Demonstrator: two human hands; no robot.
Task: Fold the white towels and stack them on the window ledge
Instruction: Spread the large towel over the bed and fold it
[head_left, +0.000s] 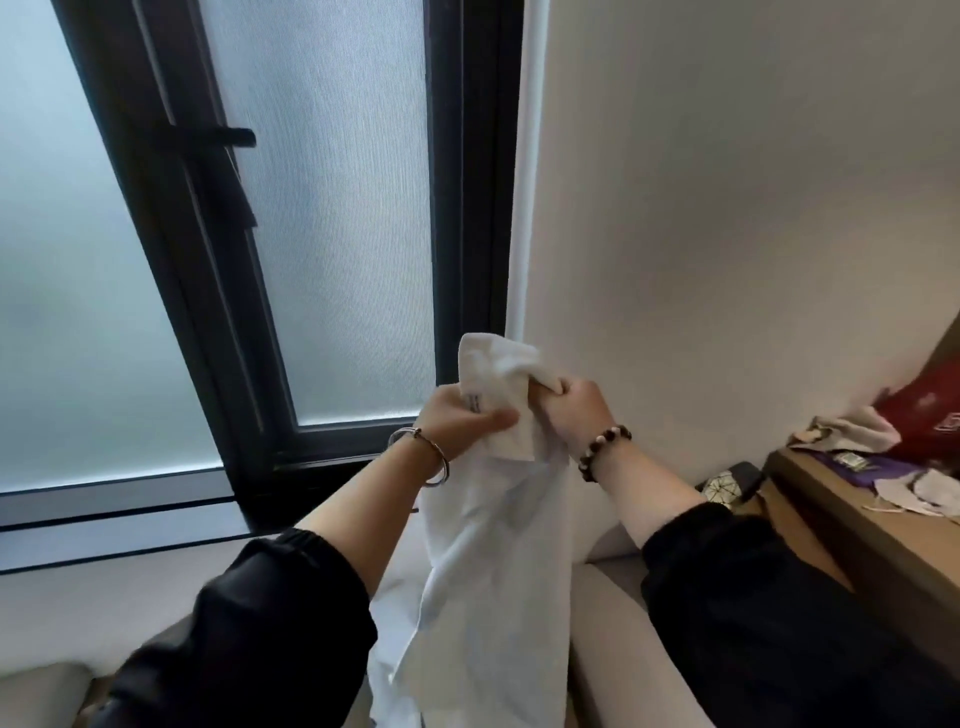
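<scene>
Black sleeves (249, 639) filled the bottom of the frame, pushed up to bare both forearms, which reached up toward the centre.

Behind them, a tall frosted-glass window (337, 208) in a dark metal frame took up the left half of the picture, with a dark lever handle (218, 137) at upper left. A plain cream wall (727, 208) covered the upper right. Below the glass, a pale window ledge (104, 587) ran across the lower left.

A white fabric towel (493, 571) hung in the centre, held up in front of the window frame and not touching the ledge. Its top was bunched between the hands and the rest fell between the forearms past the bottom edge.

At the right edge stood a light wooden counter (852, 525) strewn with crumpled cloths and papers, with a red bag (924, 410) behind them.

The left hand (457, 421) gripped the towel's upper part, thumb pressed across the cloth. The right hand (576, 410) was curled tightly around the bunched top edge just beside it.

A silver bangle (436, 462) circled the left wrist, and a dark and pale beaded bracelet (602, 449) circled the right.
</scene>
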